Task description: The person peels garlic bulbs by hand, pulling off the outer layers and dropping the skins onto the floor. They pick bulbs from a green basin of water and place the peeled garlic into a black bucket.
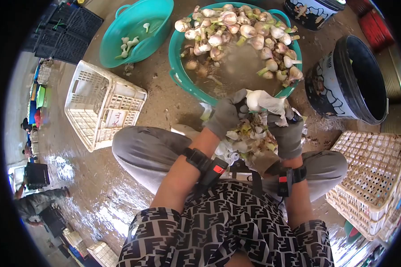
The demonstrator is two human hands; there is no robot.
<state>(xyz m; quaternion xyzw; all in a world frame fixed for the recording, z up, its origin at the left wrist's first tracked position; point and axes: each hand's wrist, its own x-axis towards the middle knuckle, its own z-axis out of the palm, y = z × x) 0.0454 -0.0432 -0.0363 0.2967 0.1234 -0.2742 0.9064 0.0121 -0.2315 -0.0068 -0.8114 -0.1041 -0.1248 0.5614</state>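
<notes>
My left hand (225, 116), in a grey glove, holds a white garlic bulb (255, 100) at the near rim of a green tub (181, 79). On the bulb's right side, my right hand (287, 133), gloved too, pinches a loose flap of pale skin (275, 106). Below both hands lies a heap of peeled garlic skins (249, 140) between the knees. Unpeeled garlic bulbs (247, 31) are piled in the tub's brownish water. A second green basin (140, 26) at the upper left has several clean white bulbs (128, 46) in it.
An empty white crate (116, 109) lies on the left. On the right are a black bucket (338, 84) and stacked white crates (372, 169); another bucket (309, 13) is behind. Black crates (78, 33) stand upper left. A person (42, 200) is at the far left on the wet floor.
</notes>
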